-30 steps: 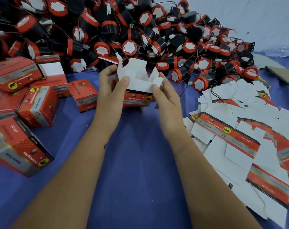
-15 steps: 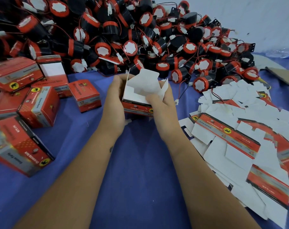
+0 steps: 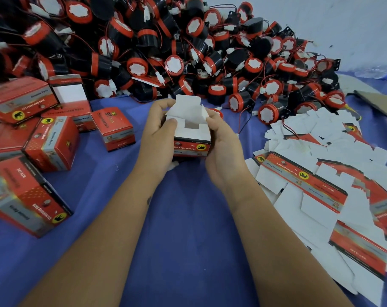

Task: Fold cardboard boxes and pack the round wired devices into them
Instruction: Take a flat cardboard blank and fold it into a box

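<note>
since the earlier frames both hands have closed in on the half-folded box (image 3: pixel 191 134), and its end flaps, which then stood up and spread, are now folded down over the opening, one rear flap still upright. left hand (image 3: pixel 158 138) grips the left wall of the box, its thumb pressing a white flap flat; right hand (image 3: pixel 224 147) cups the right wall, fingers curled behind it. box position: held just above the blue cloth (image 3: pixel 188 229), near the front edge of the pile of round wired devices (image 3: pixel 166 52), which serves as landmark. finished boxes (image 3: pixel 50 142) lie left of and in front of that pile; flat box blanks (image 3: pixel 309 180) lie to its right front; a clear bottle (image 3: pixel 376 72) lies at its far right edge.

handling, as judged: thin printed card, light and empty, stiff along its creases but easily crushed or dog-eared at the flaps. hold is best taken on the two opposite side walls, near the corners, leaving the thumbs free to tuck. the interlocking flaps look only partly seated; a small opening remains at the centre. no device is yet inside, as far as can be seen.
</note>
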`<state>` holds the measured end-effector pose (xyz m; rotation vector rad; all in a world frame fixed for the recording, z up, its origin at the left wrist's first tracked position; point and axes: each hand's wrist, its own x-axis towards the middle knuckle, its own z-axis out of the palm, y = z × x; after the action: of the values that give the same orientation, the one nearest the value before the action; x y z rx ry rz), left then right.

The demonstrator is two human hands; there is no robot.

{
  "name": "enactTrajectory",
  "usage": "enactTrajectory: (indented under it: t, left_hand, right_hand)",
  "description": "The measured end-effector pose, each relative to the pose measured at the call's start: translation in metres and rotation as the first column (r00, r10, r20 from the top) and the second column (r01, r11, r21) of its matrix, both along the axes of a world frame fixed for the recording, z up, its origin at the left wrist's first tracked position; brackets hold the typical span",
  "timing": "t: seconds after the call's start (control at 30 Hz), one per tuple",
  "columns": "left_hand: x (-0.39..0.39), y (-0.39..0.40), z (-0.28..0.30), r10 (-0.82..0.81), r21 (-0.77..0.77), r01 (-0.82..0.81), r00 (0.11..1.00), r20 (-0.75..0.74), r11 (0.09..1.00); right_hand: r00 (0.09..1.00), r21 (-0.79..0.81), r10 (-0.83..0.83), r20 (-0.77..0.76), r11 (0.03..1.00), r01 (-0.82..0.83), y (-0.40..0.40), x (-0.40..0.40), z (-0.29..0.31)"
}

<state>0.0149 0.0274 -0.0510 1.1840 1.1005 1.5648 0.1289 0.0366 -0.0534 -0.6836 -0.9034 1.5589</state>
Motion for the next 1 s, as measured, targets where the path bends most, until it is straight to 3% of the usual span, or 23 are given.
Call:
enactTrajectory:
  t: [0.2, 0.43, 0.5, 0.63, 1.0]
  left_hand:
    - [0.0009, -0.0006, 0.0012, -0.043, 0.054, 0.043, 0.999, -0.004, 0.998]
    - [-0.0014, -0.0003, -0.0011, -0.045, -0.060, 0.049, 0.996, 0.074, 0.997]
    - [-0.0027, -0.0010, -0.0013, -0.056, -0.074, 0.061, 0.996, 0.067, 0.995]
    - [-0.0012, -0.0025, -0.0017, -0.032, 0.074, 0.038, 0.996, -0.084, 0.997]
    - [-0.0052, 0.0008, -0.0041, 0.023, 0.169, -0.001, 0.992, -0.124, 0.986]
  right_hand:
    - [0.981, 0.081, -0.135, 0.139, 0.989, 0.125, -0.0002, -0.0019, 0.0006]
    - [0.974, -0.005, -0.152, 0.165, 0.988, 0.155, -0.0016, 0.0006, 0.0007]
    - [0.957, 0.021, -0.156, 0.246, 0.988, 0.155, -0.0021, -0.0001, 0.0007]
    - [0.937, 0.103, -0.208, 0.282, 0.977, 0.186, -0.0041, -0.0015, 0.0005]
    - [0.891, 0.223, -0.305, 0.337, 0.945, 0.239, -0.0058, -0.0012, 0.0024]
